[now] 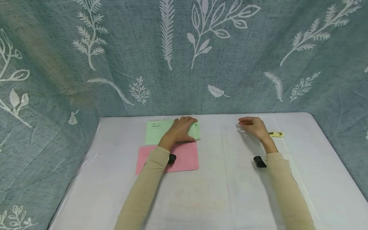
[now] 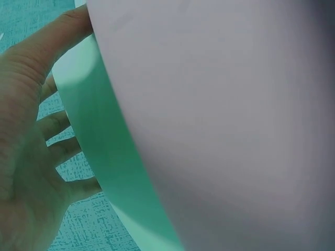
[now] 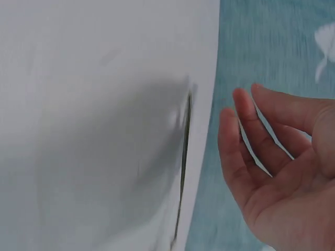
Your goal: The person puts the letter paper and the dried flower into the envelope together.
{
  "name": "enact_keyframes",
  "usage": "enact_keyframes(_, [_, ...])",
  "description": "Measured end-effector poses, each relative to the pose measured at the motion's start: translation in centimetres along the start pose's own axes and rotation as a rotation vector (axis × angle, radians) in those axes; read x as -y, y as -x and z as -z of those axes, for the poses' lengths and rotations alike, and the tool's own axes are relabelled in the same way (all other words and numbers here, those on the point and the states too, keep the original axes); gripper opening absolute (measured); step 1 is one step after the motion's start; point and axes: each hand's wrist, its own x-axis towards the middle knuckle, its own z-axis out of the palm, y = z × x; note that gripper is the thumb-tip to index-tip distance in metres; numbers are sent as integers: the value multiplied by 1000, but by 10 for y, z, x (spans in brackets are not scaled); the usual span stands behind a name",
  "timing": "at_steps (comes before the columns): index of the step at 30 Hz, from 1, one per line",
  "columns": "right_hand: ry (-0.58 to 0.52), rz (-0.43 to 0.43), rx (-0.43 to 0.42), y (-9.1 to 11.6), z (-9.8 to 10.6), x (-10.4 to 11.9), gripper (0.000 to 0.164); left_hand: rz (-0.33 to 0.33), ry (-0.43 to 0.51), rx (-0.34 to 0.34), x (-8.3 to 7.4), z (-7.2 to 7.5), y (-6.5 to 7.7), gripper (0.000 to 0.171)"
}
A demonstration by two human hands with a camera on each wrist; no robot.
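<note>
A light green envelope lies near the far edge of the white table, with a small printed box in its corner. My left hand rests over its right part with fingers spread; in the left wrist view the fingertips meet the green paper's edge. Just in front lies a pink envelope, partly covered by my left forearm. My right hand hovers with loosely bent fingers and nothing in it. Below it lies a thin dark strip. A yellow patterned piece shows behind the right wrist; whether the two join is hidden.
The white-covered table ends at a grey-green curtain with white leaf prints. Black wrist devices sit under both forearms.
</note>
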Motion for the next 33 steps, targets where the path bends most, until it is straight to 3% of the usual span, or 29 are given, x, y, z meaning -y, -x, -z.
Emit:
enact_keyframes(5, [127,3,-62,17,36,-16,34,5,-8,-3,0,-1,-1,86])
enact_keyframes(13, [231,-183,-8,43,75,-44,44,5,-7,4,0,-1,-2,86])
enact_keyframes(20, [250,-213,3,52,81,-61,45,14,-6,20,1,-1,-2,85])
enact_keyframes(27, [321,-141,-92,51,76,-69,38,21,1,19,1,-1,-3,86])
enact_keyframes(33, [362,-101,-87,50,74,-67,35,23,2,23,1,0,-4,85])
